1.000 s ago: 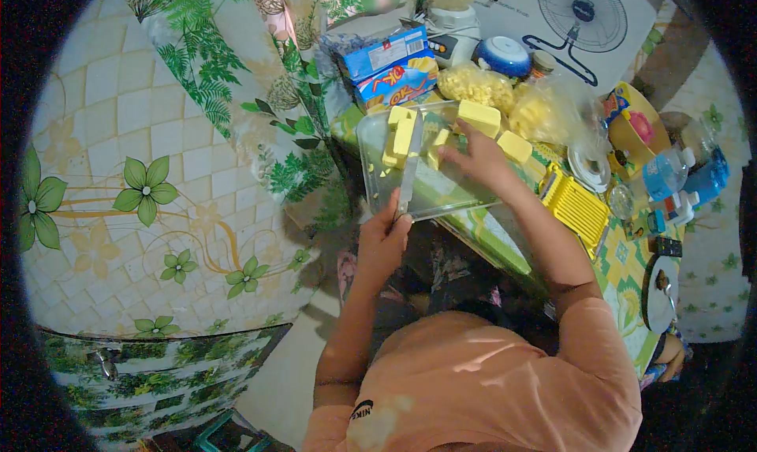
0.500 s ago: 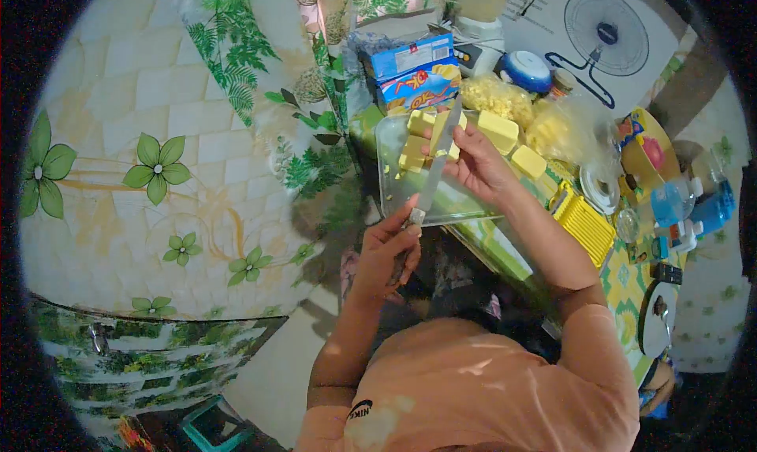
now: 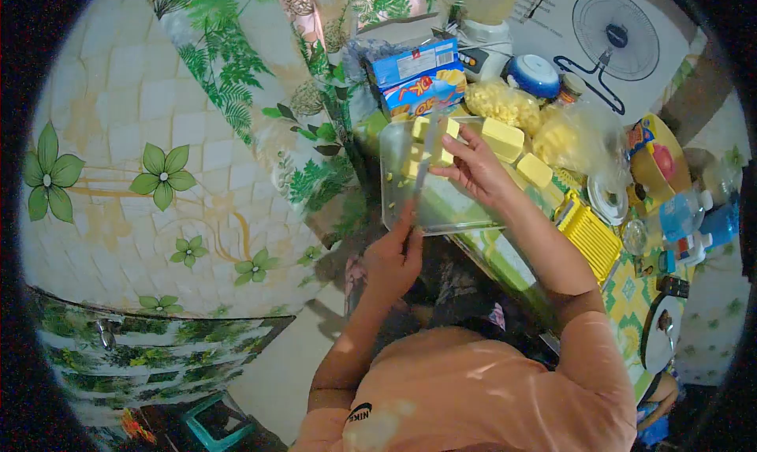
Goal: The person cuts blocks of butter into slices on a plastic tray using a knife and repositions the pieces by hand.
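My left hand (image 3: 394,255) is closed around the handle of a knife (image 3: 423,168), its blade pointing up and away over a clear plastic tray (image 3: 461,223). The blade is blurred. My right hand (image 3: 479,170) pinches a yellow block (image 3: 444,157), like butter or cheese, between thumb and fingers just right of the blade. Further yellow pieces (image 3: 415,156) lie in the tray behind the knife, with small crumbs near its left side. A larger yellow block (image 3: 502,139) and a smaller one (image 3: 535,170) sit beyond my right wrist.
Behind the tray stand a blue box (image 3: 426,89), a bag of yellow pieces (image 3: 502,105) and a blue bowl (image 3: 534,76). To the right are a yellow ridged slicer-like tray (image 3: 590,235), a white lid (image 3: 607,198), bottles (image 3: 682,214) and a plate with a spoon (image 3: 658,338).
The knife has swung more upright and slightly left, blurring as it moves. My left hand has turned and dropped a little. My right hand keeps its pinch, with the fingers shifted slightly.
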The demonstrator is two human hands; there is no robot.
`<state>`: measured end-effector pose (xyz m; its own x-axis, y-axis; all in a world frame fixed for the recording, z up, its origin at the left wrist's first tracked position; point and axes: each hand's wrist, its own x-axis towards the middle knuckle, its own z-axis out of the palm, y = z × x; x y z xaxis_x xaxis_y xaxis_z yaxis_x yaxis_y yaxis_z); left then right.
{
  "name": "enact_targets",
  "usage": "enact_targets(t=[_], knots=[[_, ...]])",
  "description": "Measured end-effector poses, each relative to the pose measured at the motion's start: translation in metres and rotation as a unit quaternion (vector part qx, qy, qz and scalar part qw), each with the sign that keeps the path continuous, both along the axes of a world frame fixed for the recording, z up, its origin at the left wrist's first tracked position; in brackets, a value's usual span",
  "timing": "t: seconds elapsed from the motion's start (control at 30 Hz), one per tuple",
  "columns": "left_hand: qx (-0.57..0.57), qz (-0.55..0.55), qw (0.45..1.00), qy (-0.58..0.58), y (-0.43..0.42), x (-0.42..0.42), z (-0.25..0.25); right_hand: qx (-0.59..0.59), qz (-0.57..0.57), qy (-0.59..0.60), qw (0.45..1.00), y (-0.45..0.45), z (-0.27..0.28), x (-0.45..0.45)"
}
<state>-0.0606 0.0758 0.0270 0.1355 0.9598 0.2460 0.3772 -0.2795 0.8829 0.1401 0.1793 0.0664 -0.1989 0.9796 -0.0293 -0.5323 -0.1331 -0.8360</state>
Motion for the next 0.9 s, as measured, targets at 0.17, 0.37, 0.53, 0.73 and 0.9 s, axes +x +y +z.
enact_targets(t=[0.17,0.37,0.53,0.73,0.9], knots=[[0.059,0.055,0.997,0.018,0.008,0.0,-0.003,0.035,-0.044,-0.181,0.982,0.0,-0.004,0.006],[0.007,0.058,0.998,-0.004,0.01,-0.01,-0.007,0.261,-0.182,-0.638,0.702,-0.005,-0.003,0.014],[0.011,0.068,0.994,0.084,0.001,-0.018,-0.006,0.296,-0.173,-0.641,0.687,0.007,-0.009,0.007],[0.0,0.059,0.998,-0.005,0.0,-0.028,-0.007,0.261,-0.108,-0.711,0.644,0.002,0.005,-0.002],[0.036,0.045,0.998,0.025,-0.001,-0.033,-0.026,0.279,-0.196,-0.707,0.619,0.009,0.002,0.039]])
